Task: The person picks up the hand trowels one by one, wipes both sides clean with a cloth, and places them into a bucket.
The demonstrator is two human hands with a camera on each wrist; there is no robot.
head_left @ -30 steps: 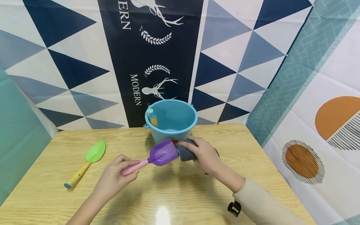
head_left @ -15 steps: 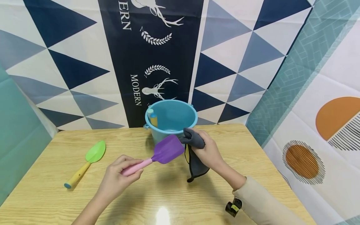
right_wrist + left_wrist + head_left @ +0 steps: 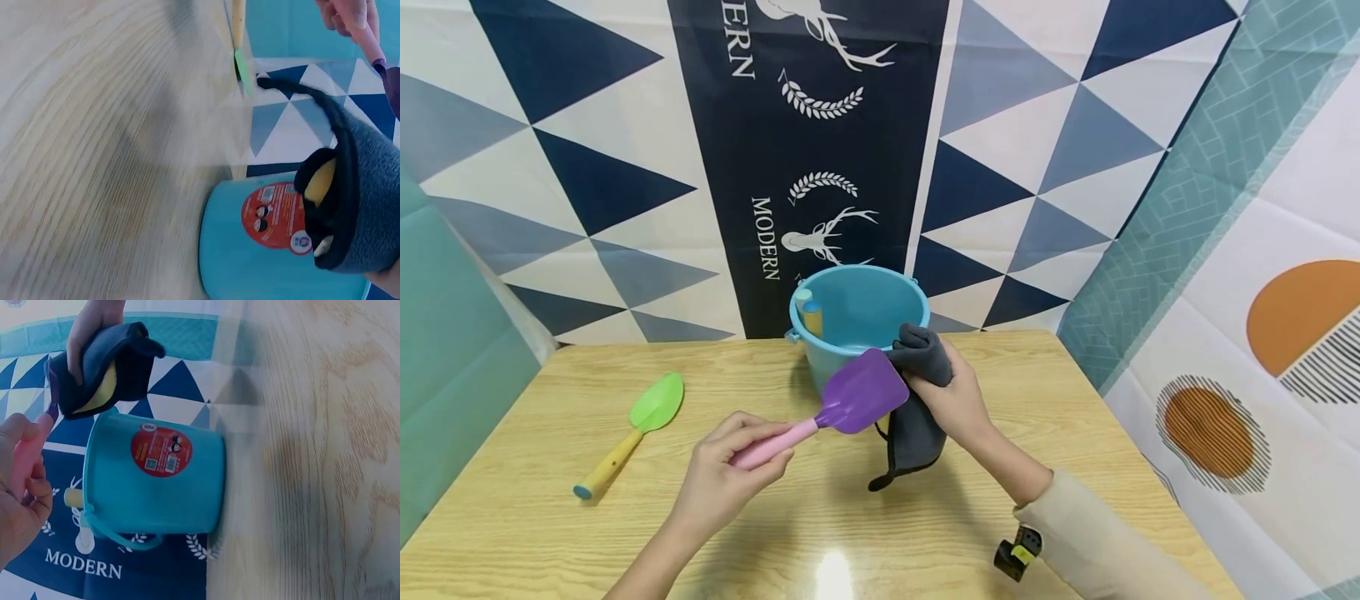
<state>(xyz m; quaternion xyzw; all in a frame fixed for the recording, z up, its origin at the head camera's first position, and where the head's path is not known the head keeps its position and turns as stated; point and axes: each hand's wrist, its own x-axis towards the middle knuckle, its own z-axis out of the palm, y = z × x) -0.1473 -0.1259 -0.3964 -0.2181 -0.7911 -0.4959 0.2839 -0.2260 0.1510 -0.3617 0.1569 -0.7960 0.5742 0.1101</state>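
My left hand point(image 3: 726, 479) grips the pink handle of a toy shovel point(image 3: 863, 393), its purple blade tilted up toward the right. In my right hand point(image 3: 958, 400) is a dark grey cloth point(image 3: 917, 433) with black edging, bunched at the top and hanging down below. The cloth lies right at the blade's right edge, and the blade overlaps part of it in the head view. A yellow patch shows within the cloth's folds in both wrist views. Behind both hands stands a light blue bucket point(image 3: 826, 360), with a round red label point(image 3: 162, 450) on its side.
On the left of the wooden table point(image 3: 790, 542) lies a toy trowel point(image 3: 655, 404) with a green blade and yellow handle. Handle ends point(image 3: 812, 317) in yellow and pale green poke up inside the bucket. A patterned wall covering point(image 3: 827, 150) rises behind the table.
The shovel has shifted slightly right and up, its blade turning. The cloth, earlier bunched at the blade's end, now hangs lower from my right hand, which has risen a little.
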